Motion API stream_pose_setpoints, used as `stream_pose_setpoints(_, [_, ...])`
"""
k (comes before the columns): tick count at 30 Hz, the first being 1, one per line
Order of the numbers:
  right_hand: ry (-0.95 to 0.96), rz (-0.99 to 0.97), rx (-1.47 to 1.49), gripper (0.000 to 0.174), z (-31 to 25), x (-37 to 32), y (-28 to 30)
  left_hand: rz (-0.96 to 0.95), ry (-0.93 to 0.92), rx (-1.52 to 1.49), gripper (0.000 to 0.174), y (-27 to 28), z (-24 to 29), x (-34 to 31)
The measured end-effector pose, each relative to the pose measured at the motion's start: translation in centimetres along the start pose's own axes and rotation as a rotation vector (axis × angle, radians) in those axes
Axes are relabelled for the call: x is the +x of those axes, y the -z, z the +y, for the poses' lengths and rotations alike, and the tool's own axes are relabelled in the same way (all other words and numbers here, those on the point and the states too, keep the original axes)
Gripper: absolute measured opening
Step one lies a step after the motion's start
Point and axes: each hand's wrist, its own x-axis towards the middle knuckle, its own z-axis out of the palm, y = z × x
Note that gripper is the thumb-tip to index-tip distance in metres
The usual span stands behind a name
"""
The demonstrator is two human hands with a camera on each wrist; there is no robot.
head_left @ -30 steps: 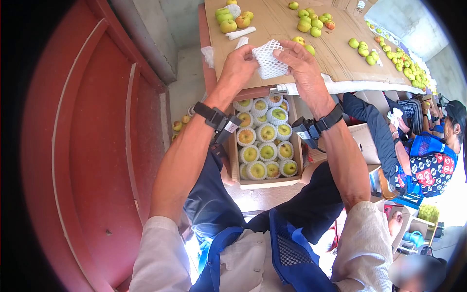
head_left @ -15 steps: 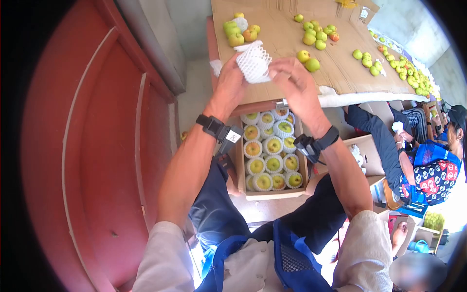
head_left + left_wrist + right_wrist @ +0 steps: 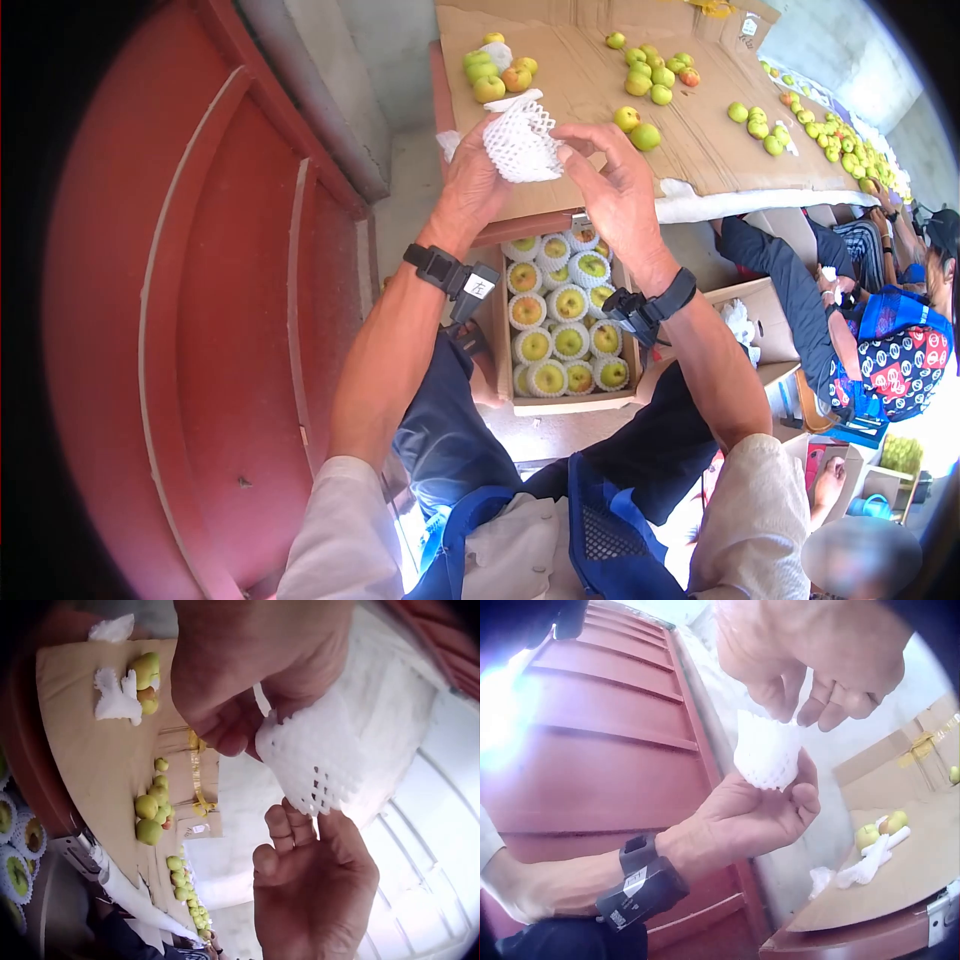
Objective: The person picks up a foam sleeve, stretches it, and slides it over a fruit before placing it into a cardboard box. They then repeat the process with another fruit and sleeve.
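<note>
A white foam net sleeve (image 3: 522, 140) is held up over the near edge of the cardboard-covered table. My left hand (image 3: 474, 180) grips its left side; in the right wrist view that hand (image 3: 757, 814) cups the sleeve (image 3: 766, 752) from below. My right hand (image 3: 618, 185) pinches the sleeve's edge between thumb and fingertips, as the left wrist view also shows, with the hand (image 3: 315, 892) at the net's rim. Whether anything is inside the sleeve cannot be seen. Below, an open box (image 3: 570, 405) holds several sleeved apples (image 3: 570, 341).
Loose apples (image 3: 637, 84) lie in groups on the cardboard (image 3: 570, 60), with white sleeves beside those at the left. A red door (image 3: 220, 300) stands at the left. At the right sits another person (image 3: 895, 350) near an open box (image 3: 775, 315).
Both hands have shifted slightly in view. The sleeve, flat and stretched between the hands before, is now rounded out in the left hand, and the right hand has come back to its edge.
</note>
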Motion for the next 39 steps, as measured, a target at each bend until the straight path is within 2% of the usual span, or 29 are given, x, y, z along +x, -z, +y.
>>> stream_pose_setpoints(5, [-0.057,-0.077,-0.045,0.027,0.6,0.2,0.3,0.087,0.02,0.061,0.029,-0.4,-0.3,-0.1])
stream_pose_setpoints(7, [-0.102,-0.105,-0.043,0.026,0.7,0.3,0.4,0.055,0.012,0.103,0.027,-0.3,-0.4,-0.2])
stream_pose_setpoints(9, [-0.085,-0.099,-0.035,0.026,1.7,0.2,0.3,0.022,0.005,0.147,0.024,-0.1,-0.7,-0.1])
stream_pose_setpoints(11, [-0.065,-0.101,-0.027,0.025,1.8,0.1,0.4,0.09,0.011,0.256,0.024,0.0,-0.8,0.1])
stream_pose_setpoints(13, [-0.264,-0.097,0.163,0.023,1.5,0.2,0.6,0.133,-0.008,0.328,0.025,0.3,-0.8,0.1])
stream_pose_setpoints(15, [-0.329,-0.108,0.276,0.023,2.3,0.3,1.2,0.172,-0.024,0.399,0.025,0.3,-1.0,0.1])
stream_pose_setpoints(17, [-0.397,-0.113,0.388,0.024,2.4,0.4,1.3,0.28,-0.068,0.725,0.023,0.0,-1.6,0.3])
stream_pose_setpoints(19, [-0.465,-0.091,0.718,0.03,2.1,0.5,0.9,0.303,-0.075,0.806,0.022,0.2,-2.0,0.5])
stream_pose_setpoints(20, [-0.466,-0.097,0.717,0.03,1.8,0.6,0.7,0.322,-0.081,0.889,0.021,0.6,-2.2,0.5])
stream_pose_setpoints(22, [-0.467,-0.158,0.42,0.035,1.0,0.7,0.4,0.327,-0.07,0.966,0.021,0.8,-2.4,0.6])
stream_pose_setpoints(24, [-0.448,-0.131,0.454,0.037,2.3,0.6,0.2,0.327,-0.057,1.043,0.022,0.8,-2.6,0.5])
stream_pose_setpoints(26, [-0.43,-0.109,0.485,0.039,3.2,0.7,0.3,0.345,0.066,1.067,0.025,-1.0,-1.4,-0.2])
stream_pose_setpoints(27, [-0.486,-0.1,0.589,0.039,3.4,0.9,0.7,0.351,0.064,1.063,0.025,-1.5,-0.9,-0.5])
stream_pose_setpoints(29, [-0.541,-0.092,0.692,0.039,4.0,1.3,1.3,0.19,0.137,0.673,0.033,-1.8,-0.4,-0.8])
stream_pose_setpoints(30, [-0.573,-0.104,0.756,0.039,4.4,1.4,1.5,0.19,0.136,0.671,0.033,-1.8,-0.2,-0.9])
stream_pose_setpoints(32, [-0.603,-0.115,0.817,0.04,5.6,1.7,2.0,0.02,0.293,0.221,0.04,-1.5,0.2,-1.1])
stream_pose_setpoints(34, [-0.623,-0.18,0.969,0.042,6.0,2.0,2.3,0.019,0.32,0.124,0.041,-1.6,0.6,-1.1])
stream_pose_setpoints(37, [-0.67,-0.098,0.996,0.041,4.6,1.8,2.5,0.026,0.373,-0.04,0.044,-1.5,1.0,-1.1])
stream_pose_setpoints(39, [-0.67,-0.125,1.033,0.041,5.0,1.7,2.8,0.032,0.403,-0.112,0.046,-1.1,0.9,-1.0])
